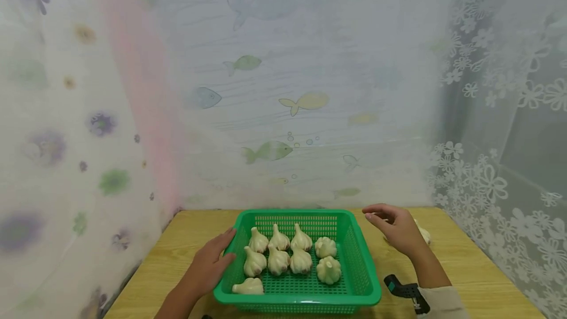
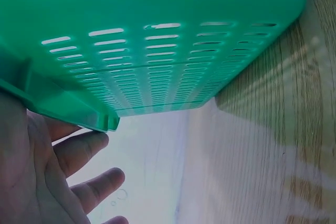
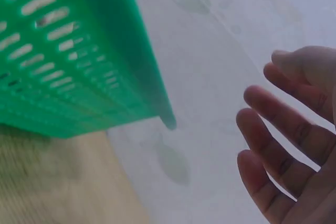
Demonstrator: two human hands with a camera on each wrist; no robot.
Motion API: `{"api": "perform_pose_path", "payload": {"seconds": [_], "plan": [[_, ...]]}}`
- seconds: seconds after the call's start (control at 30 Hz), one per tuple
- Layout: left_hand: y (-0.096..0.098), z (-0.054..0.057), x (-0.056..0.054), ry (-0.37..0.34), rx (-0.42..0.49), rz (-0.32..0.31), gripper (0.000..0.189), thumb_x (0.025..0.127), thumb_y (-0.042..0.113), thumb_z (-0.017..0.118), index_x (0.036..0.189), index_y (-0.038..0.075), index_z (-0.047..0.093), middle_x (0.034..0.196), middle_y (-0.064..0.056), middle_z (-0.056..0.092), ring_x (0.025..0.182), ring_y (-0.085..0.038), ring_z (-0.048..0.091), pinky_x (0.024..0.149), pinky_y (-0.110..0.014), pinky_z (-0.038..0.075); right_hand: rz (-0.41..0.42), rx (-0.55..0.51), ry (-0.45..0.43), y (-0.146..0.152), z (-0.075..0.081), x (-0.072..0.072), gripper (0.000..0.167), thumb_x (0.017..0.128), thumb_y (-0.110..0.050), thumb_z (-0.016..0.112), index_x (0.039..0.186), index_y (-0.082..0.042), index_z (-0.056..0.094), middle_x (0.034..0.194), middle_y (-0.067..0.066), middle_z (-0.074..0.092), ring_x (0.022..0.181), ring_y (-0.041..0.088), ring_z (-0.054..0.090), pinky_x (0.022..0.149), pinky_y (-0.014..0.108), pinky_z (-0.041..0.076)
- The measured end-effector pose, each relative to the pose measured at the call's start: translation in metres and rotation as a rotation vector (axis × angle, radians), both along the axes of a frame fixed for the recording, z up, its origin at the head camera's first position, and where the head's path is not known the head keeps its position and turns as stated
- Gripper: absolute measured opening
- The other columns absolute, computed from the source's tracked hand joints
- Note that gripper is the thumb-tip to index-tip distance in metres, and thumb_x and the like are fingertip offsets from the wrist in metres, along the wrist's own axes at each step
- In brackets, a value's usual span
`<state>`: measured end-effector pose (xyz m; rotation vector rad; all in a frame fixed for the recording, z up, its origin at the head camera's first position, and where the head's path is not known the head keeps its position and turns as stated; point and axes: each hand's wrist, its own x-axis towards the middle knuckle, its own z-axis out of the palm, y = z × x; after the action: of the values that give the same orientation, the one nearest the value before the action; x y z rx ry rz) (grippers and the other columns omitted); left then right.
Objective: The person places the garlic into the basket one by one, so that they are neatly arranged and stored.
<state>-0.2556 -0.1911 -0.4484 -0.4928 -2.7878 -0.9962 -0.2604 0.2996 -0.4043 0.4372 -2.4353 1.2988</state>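
Observation:
A green plastic basket [image 1: 297,300] with slotted walls stands on the table. Several whole garlic bulbs [image 1: 278,261] lie inside it, most in two rows at the left and middle, with two more [image 1: 329,270] towards the right. My left hand [image 1: 207,266] rests at the basket's left rim, thumb on top. In the left wrist view its fingers [image 2: 94,192] are spread and nearly straight just under the rim. To the right of the basket, my right hand [image 1: 396,228] hovers with loosely bent fingers and nothing between them. Behind it, more garlic [image 1: 423,233] shows on the table, partly hidden.
The wooden table [image 1: 177,240] reaches back to a pale curtain [image 1: 301,63] printed with fish. Flowered sheets [image 1: 88,161] hang at the left and right sides. A black wrist-worn device [image 1: 405,289] shows by the right forearm.

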Motion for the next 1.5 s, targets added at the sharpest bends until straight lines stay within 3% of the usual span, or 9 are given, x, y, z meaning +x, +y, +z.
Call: {"api": "perform_pose_path", "payload": {"seconds": [0.2, 0.5, 0.63, 0.9, 0.97, 1.07, 1.2, 1.4, 1.5], "plan": [[-0.001, 0.002, 0.001, -0.011, -0.023, -0.003, 0.058, 0.109, 0.033, 0.048, 0.164, 0.02, 0.034, 0.168, -0.006, 0.034, 0.154, -0.044, 0.03, 0.117, -0.072, 0.026, -0.169, 0.032, 0.019, 0.019, -0.012, -0.005, 0.033, 0.105, -0.035, 0.062, 0.13, -0.017, 0.071, 0.124, 0.01, 0.072, 0.106, 0.008, 0.065, 0.085, 0.023, 0.056], [0.002, 0.003, -0.001, -0.027, -0.035, -0.028, 0.058, 0.111, 0.033, 0.044, 0.165, 0.018, 0.029, 0.169, -0.008, 0.03, 0.155, -0.048, 0.025, 0.117, -0.075, 0.02, -0.406, -0.046, -0.036, 0.049, -0.034, -0.006, 0.044, 0.105, -0.037, 0.06, 0.14, -0.012, 0.066, 0.15, 0.016, 0.056, 0.136, 0.038, 0.052, 0.079, 0.002, 0.041], [0.002, 0.003, -0.001, -0.046, -0.014, -0.044, 0.059, 0.111, 0.031, 0.043, 0.166, 0.017, 0.027, 0.17, -0.009, 0.027, 0.156, -0.049, 0.021, 0.118, -0.075, 0.017, -0.443, -0.092, -0.104, 0.057, -0.043, -0.005, 0.05, 0.105, -0.041, 0.059, 0.144, -0.01, 0.062, 0.152, 0.021, 0.052, 0.139, 0.042, 0.048, 0.069, 0.01, 0.046], [0.003, 0.003, 0.001, -0.077, 0.053, -0.059, 0.06, 0.111, 0.03, 0.043, 0.167, 0.021, 0.023, 0.172, -0.007, 0.024, 0.157, -0.047, 0.016, 0.118, -0.076, 0.017, -0.395, -0.121, -0.161, 0.06, -0.06, -0.007, 0.051, 0.104, -0.035, 0.062, 0.146, -0.007, 0.059, 0.15, 0.027, 0.052, 0.135, 0.042, 0.052, 0.073, 0.007, 0.045], [0.004, 0.002, 0.001, -0.087, 0.08, -0.061, 0.06, 0.111, 0.03, 0.043, 0.167, 0.021, 0.023, 0.172, -0.005, 0.023, 0.158, -0.046, 0.014, 0.118, -0.076, 0.017, -0.37, -0.11, -0.18, 0.06, -0.064, -0.008, 0.054, 0.104, -0.034, 0.063, 0.149, -0.006, 0.056, 0.156, 0.029, 0.045, 0.127, 0.046, 0.055, 0.069, 0.015, 0.049], [0.003, 0.002, 0.0, -0.113, 0.124, -0.06, 0.06, 0.111, 0.028, 0.044, 0.167, 0.022, 0.023, 0.172, -0.003, 0.021, 0.159, -0.043, 0.012, 0.119, -0.074, 0.016, -0.326, -0.1, -0.218, 0.06, -0.071, -0.01, 0.06, 0.103, -0.034, 0.064, 0.154, -0.005, 0.049, 0.163, 0.03, 0.033, 0.137, 0.052, 0.046, 0.092, 0.042, 0.057], [0.002, -0.001, -0.001, -0.138, 0.169, -0.063, 0.061, 0.11, 0.025, 0.044, 0.167, 0.023, 0.022, 0.172, -0.002, 0.02, 0.16, -0.039, 0.009, 0.121, -0.072, 0.014, -0.285, -0.087, -0.261, 0.057, -0.078, -0.014, 0.067, 0.103, -0.034, 0.064, 0.158, -0.003, 0.041, 0.165, 0.028, 0.03, 0.151, 0.051, 0.029, 0.114, 0.062, 0.039], [0.001, -0.003, -0.002, -0.162, 0.25, -0.084, 0.063, 0.109, 0.02, 0.045, 0.167, 0.021, 0.021, 0.173, -0.002, 0.017, 0.16, -0.031, 0.012, 0.125, -0.065, 0.015, -0.275, -0.113, -0.302, 0.05, -0.083, -0.017, 0.069, 0.099, -0.027, 0.071, 0.159, -0.007, 0.042, 0.16, 0.031, 0.037, 0.14, 0.047, 0.048, 0.084, 0.021, 0.054], [0.001, -0.005, -0.001, -0.179, 0.285, -0.089, 0.063, 0.109, 0.021, 0.045, 0.167, 0.022, 0.02, 0.173, 0.0, 0.015, 0.16, -0.028, 0.013, 0.125, -0.063, 0.016, -0.245, -0.168, -0.308, 0.048, -0.085, -0.018, 0.07, 0.099, -0.024, 0.072, 0.159, -0.006, 0.041, 0.161, 0.03, 0.036, 0.14, 0.047, 0.049, 0.084, 0.018, 0.054]]}}
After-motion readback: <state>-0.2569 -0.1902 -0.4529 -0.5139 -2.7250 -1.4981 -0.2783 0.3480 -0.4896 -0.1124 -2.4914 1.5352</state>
